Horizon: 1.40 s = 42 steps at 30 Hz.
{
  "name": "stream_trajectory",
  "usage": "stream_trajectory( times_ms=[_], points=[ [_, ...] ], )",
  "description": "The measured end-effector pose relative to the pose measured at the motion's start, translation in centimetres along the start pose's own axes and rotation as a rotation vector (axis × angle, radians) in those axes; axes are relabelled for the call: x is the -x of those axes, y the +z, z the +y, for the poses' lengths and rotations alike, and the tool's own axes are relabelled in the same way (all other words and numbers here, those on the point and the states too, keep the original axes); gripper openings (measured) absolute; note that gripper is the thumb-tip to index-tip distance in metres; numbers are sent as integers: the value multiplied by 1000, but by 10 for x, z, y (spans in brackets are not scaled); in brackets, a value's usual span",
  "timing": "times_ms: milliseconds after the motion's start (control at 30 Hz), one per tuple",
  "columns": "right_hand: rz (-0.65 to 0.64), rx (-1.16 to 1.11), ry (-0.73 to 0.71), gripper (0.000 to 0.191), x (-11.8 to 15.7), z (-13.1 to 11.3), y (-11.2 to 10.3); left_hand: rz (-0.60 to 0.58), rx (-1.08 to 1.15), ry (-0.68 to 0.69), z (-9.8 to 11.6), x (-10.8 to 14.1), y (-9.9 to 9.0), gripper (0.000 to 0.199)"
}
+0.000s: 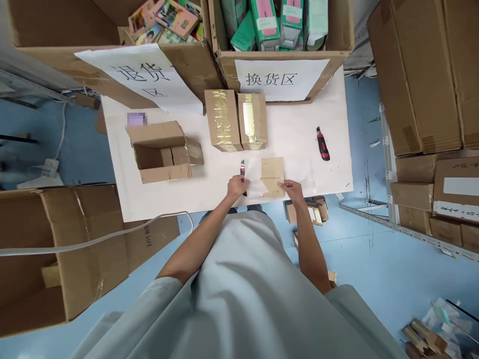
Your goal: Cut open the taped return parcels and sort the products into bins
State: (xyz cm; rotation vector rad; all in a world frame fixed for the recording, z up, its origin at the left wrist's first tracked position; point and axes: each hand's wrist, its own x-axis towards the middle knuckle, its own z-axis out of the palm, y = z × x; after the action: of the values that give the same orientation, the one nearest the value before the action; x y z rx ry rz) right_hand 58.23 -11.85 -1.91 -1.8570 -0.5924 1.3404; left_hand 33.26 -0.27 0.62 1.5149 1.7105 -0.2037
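Note:
A small tan cardboard piece (272, 172) lies near the front edge of the white table, with thin whitish sheets beside it. My right hand (292, 190) pinches its lower right edge. Left of it, my left hand (237, 186) is closed beside a utility knife (243, 169), whose blade end points away from me; its fingers also reach the edge of the whitish sheet (255, 180). Two taped brown boxes, the left one (223, 119) and the right one (253, 119), stand side by side just beyond. A second red and black knife (323, 144) lies at the right.
An open carton (164, 173) sits on the table's left part. Large signed boxes with colourful packs (174, 19) and green boxes (265, 22) stand at the back. A white cable (112, 234) crosses at the left; stacked cartons (415, 75) stand right.

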Motion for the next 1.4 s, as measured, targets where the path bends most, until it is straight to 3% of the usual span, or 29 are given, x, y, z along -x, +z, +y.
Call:
stream_trajectory(
  times_ms=[133, 300, 400, 567, 633, 700, 767, 833, 900, 1000, 1100, 1200, 1233, 1300, 1333, 1400],
  points=[
    [38, 55, -66, 65, -5, -1, -13, 161, 269, 32, -37, 13, -53, 21],
    [57, 142, 20, 69, -21, 10, -15, 239, 729, 30, -79, 42, -118, 27],
    [56, 207, 46, 63, -27, 16, -12, 202, 833, 58, -85, 61, -145, 30],
    [134, 395, 78, 44, -28, 8, -7, 201, 1012, 111, -78, 78, -171, 27],
    [169, 472, 47, 57, -22, -6, 4, 224, 1105, 141, -76, 80, -180, 24],
    [97, 503, -23, 89, -12, -25, 24, 232, 1160, 188, -75, 79, -191, 22],
    [-84, 462, -111, 118, 0, -46, 55, 220, 1179, 248, -77, 76, -203, 23],
    [-229, 414, -211, 126, 12, -66, 94, 185, 1181, 295, -79, 73, -215, 28],
    [-297, 397, -309, 113, 20, -83, 135, 141, 1171, 317, -84, 70, -229, 33],
    [-242, 405, -403, 82, 24, -101, 193, 101, 1131, 319, -98, 68, -250, 39],
    [-140, 412, -434, 97, 22, -117, 239, 89, 1094, 314, -121, 67, -271, 45],
    [-206, 455, -492, 111, 23, -135, 277, 35, 1081, 352, -143, 67, -290, 45],
    [-277, 480, -526, 102, 25, -141, 290, 3, 1077, 379, -149, 67, -297, 44],
    [-398, 527, -597, 66, 30, -152, 314, -67, 1072, 437, -159, 67, -310, 42],
    [-429, 539, -622, 48, 33, -157, 325, -98, 1075, 458, -163, 68, -317, 41],
    [-424, 510, -622, 31, 41, -164, 346, -125, 1103, 470, -171, 68, -329, 39]
  ],
)
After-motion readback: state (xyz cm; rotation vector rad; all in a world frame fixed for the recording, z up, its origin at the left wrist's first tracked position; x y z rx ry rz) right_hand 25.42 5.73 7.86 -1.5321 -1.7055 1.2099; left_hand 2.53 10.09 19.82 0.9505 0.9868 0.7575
